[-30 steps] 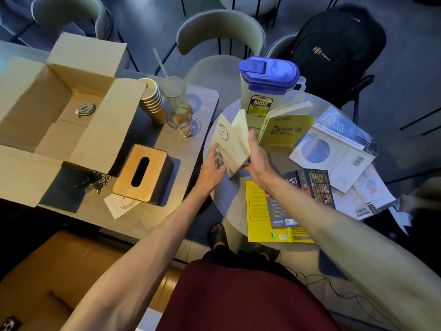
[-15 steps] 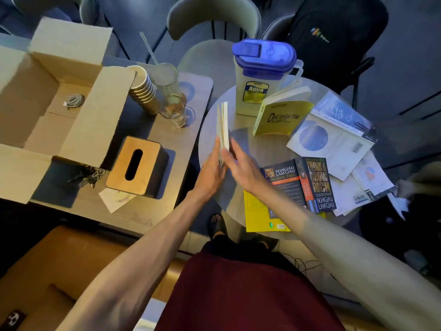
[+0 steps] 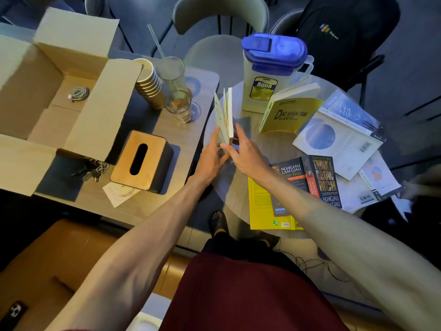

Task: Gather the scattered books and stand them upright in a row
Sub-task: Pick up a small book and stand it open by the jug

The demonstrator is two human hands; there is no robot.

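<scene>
I have both hands at the foot of a thin cream book (image 3: 225, 115) standing on edge at the left rim of the round table (image 3: 274, 144): my left hand (image 3: 211, 155) presses its outer cover, my right hand (image 3: 245, 152) pinches its near corner with fingers spread. A yellow book (image 3: 290, 115) leans against the blue-lidded pitcher (image 3: 269, 72), and the other books (image 3: 317, 180) lie flat to the right.

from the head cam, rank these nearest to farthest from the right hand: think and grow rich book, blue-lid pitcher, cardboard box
1. Think and Grow Rich book: lying flat just to the right of the right hand, by the forearm.
2. Blue-lid pitcher: standing beyond the hand, at the round table's far side.
3. Cardboard box: far off to the left, on the other table.
</scene>
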